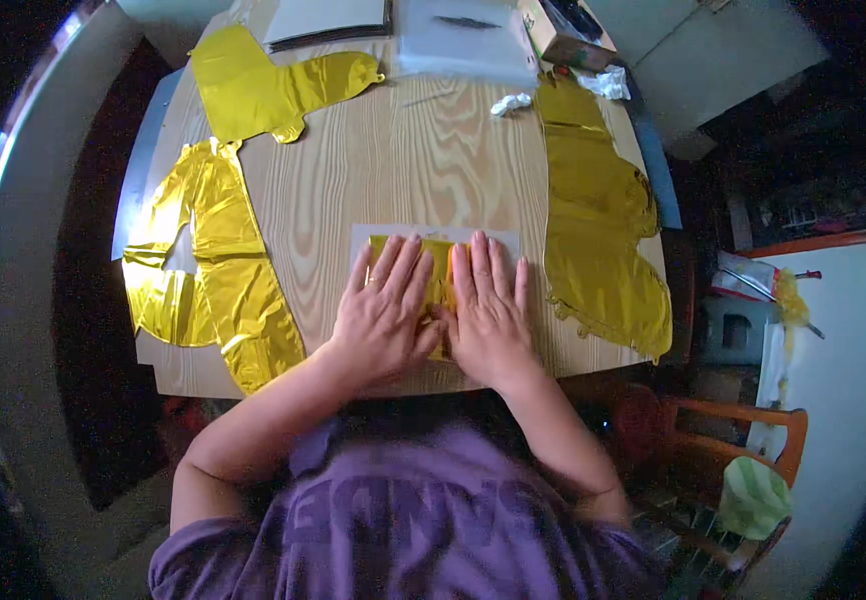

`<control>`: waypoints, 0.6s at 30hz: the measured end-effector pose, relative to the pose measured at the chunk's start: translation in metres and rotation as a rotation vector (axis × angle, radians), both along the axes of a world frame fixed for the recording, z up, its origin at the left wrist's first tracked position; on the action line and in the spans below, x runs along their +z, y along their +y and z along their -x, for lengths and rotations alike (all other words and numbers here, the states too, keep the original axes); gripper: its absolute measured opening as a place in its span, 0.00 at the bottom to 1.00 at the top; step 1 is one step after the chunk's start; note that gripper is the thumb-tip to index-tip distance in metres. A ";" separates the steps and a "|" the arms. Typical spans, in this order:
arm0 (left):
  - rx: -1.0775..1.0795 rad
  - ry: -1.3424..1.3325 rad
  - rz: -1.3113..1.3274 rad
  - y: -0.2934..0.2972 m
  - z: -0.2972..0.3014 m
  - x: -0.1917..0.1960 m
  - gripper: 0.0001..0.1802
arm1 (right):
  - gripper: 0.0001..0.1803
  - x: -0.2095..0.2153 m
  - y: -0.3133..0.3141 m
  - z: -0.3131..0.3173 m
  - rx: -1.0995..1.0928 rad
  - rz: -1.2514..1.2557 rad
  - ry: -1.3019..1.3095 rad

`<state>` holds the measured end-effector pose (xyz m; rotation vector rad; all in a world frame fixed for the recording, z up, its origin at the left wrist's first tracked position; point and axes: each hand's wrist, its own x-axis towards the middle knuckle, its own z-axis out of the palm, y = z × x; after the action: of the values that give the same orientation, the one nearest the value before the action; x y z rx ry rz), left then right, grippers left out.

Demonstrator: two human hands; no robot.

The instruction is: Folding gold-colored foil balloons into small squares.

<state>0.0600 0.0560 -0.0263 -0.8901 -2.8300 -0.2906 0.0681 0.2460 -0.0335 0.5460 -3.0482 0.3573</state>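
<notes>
My left hand (385,308) lies flat with its fingers stretched out, pressing on a folded piece of gold foil (438,254). Beside it my right hand (491,318) rests flat on the same foil's right side, fingers out and the thumbs close together. Much of the folded foil is hidden under the hands. Beneath it is a pale sheet (504,240), whose far edge and corners show. Flat, uninflated gold foil balloons lie around: a bent one (243,85) at the far left, one with an opening (228,235) at the near left, and a long one (588,215) on the right.
The wooden table (403,160) curves toward me at its near edge. At its far side are a stack of white sheets (328,18), clear plastic sleeves (463,45), an open box (565,35) and crumpled white tissue (510,104). A wooden chair (733,410) stands at the right.
</notes>
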 end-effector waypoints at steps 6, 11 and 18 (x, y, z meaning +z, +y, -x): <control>0.066 -0.077 -0.037 -0.009 -0.004 -0.003 0.48 | 0.47 0.008 0.000 0.000 -0.010 0.032 -0.045; 0.067 -0.147 -0.022 -0.010 -0.003 0.002 0.49 | 0.48 0.009 0.000 0.001 -0.003 0.029 -0.062; -0.099 -0.197 -0.104 0.009 0.005 0.041 0.55 | 0.44 -0.013 0.006 0.000 0.032 -0.109 0.004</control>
<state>0.0549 0.0651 0.0149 -1.0336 -2.9180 -0.5627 0.0682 0.2517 -0.0461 0.5995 -3.0724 0.1909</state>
